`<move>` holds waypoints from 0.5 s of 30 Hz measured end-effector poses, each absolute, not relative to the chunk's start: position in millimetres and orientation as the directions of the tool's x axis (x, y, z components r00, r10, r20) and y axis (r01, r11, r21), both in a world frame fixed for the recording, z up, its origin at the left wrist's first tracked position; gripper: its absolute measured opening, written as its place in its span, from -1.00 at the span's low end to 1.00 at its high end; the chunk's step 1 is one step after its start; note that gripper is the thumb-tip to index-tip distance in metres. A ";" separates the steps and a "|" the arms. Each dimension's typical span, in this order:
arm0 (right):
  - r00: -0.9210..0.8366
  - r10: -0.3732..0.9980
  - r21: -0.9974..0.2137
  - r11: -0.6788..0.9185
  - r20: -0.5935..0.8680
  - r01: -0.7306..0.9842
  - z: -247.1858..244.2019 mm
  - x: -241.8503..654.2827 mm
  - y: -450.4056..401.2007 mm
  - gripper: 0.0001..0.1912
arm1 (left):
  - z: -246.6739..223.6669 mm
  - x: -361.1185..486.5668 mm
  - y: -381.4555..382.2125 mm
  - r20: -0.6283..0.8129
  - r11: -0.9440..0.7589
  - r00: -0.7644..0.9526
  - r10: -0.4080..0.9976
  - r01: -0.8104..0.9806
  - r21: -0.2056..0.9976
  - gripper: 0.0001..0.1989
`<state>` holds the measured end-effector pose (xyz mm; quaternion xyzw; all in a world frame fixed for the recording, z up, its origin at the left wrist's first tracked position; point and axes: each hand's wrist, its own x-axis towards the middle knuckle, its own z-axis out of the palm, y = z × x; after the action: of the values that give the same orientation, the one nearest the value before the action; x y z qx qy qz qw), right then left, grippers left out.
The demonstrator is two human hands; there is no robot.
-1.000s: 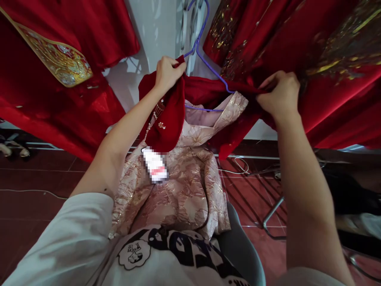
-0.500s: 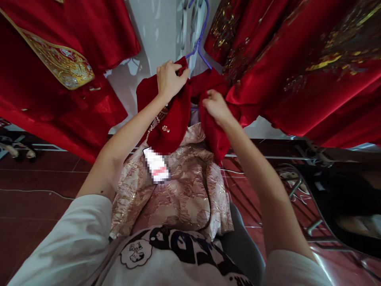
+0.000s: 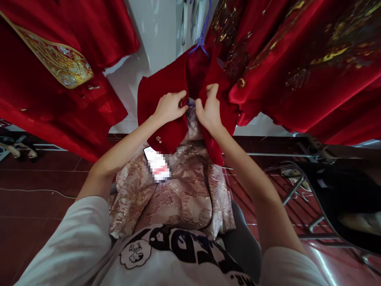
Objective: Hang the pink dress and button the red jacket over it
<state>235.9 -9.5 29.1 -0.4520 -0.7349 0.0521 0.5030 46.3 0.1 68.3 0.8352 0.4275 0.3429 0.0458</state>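
Note:
A small red garment point(image 3: 165, 81) hangs on a purple hanger point(image 3: 201, 41) in front of me, its front parted. My left hand point(image 3: 172, 106) pinches the front edge of its left side. Across the gap, my right hand point(image 3: 209, 109) grips the edge of the right side, thumb toward the opening. The hanger's lower bar shows between my hands. A floral ornament point(image 3: 158, 139) sits low on the left panel. Below, a pink-gold brocade fabric point(image 3: 184, 186) lies over my lap, with a lit phone point(image 3: 159, 167) resting on it.
Red garments with gold embroidery hang at the left point(image 3: 110, 39) and the right point(image 3: 276, 91). A black chair point(image 3: 336, 190) with metal legs stands at the right. Shoes point(image 3: 22, 151) are at the far left, and a thin cable runs over the red tiled floor point(image 3: 38, 178).
My left hand has moved down from the garment's collar to its front edge. The collar has opened out around the hanger, and my right hand has shifted slightly left and down.

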 end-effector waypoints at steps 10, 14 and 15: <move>-0.008 0.780 -0.723 0.584 0.626 0.368 25.9 208.6 -24.0 -0.42 | 41.0 41.9 21.2 0.540 -0.649 0.363 0.759 0.354 0.674 -0.66; -0.051 0.811 -0.753 0.563 0.583 0.341 31.2 209.8 -25.0 -0.49 | 33.7 44.2 17.0 0.565 -0.633 0.285 0.774 0.370 0.680 -0.73; -0.062 0.809 -0.748 0.566 0.584 0.345 31.8 210.1 -25.2 -0.49 | 34.0 44.6 14.6 0.563 -0.629 0.283 0.777 0.372 0.682 -0.77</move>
<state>210.1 -25.2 31.8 -0.4141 -0.6969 0.2129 0.5455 44.6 14.6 34.0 0.7713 0.3725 0.4689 0.2157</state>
